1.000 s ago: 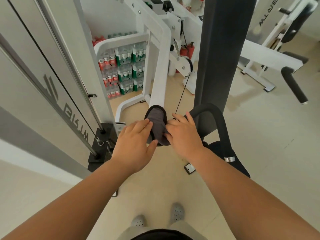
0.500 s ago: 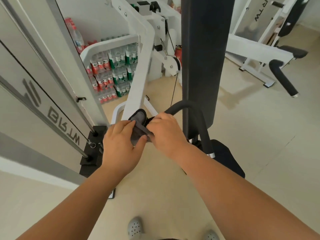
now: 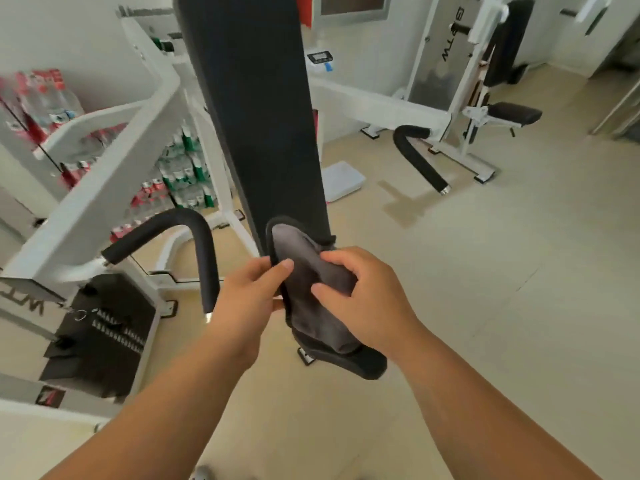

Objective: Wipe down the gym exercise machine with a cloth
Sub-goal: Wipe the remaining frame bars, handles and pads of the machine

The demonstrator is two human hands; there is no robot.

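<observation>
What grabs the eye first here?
Dead centre, the left hand and right hand both hold a grey cloth in front of the lower end of the tall black back pad, which fills the middle of the view. Left of them, a curved black foam handle arches off the white frame, with stacked water bottles behind.

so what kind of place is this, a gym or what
Most likely a gym. A tall black back pad stands on a white-framed machine with a foam-covered handle, a weight stack sits at left, and a second machine with a padded seat stands behind.
</observation>
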